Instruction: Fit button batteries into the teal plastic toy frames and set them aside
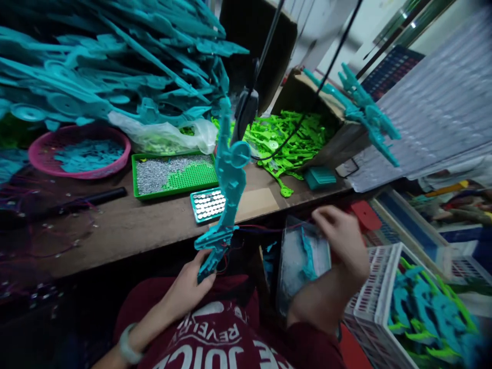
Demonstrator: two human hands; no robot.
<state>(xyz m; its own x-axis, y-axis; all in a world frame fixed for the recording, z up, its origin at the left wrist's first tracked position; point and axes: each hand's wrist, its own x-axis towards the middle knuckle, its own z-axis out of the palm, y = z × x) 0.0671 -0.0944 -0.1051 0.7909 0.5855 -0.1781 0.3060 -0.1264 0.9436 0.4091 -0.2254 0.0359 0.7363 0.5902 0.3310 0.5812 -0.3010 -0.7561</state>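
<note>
My left hand (197, 281) grips the lower end of a long teal plastic toy part (229, 192), which stands upright in front of me with a round disc on its side. Thin reddish wires (261, 226) run from the part's lower end towards my right hand (342, 238). That hand is out to the right, a little blurred, its thumb and fingers pinched together where the wires lead. Below it sits a clear plastic tray (286, 287) with a teal piece (308, 256) inside. Behind the held part lies a small teal tray of round silver discs (207, 205).
A green tray (192, 179) of small metal pieces and a pink basket (80, 175) of teal pieces stand on the bench. Teal parts (96, 77) pile high behind. Bright green parts (295, 138) spill from a cardboard box. A white crate (378, 287) is at right. Dark cables hang down.
</note>
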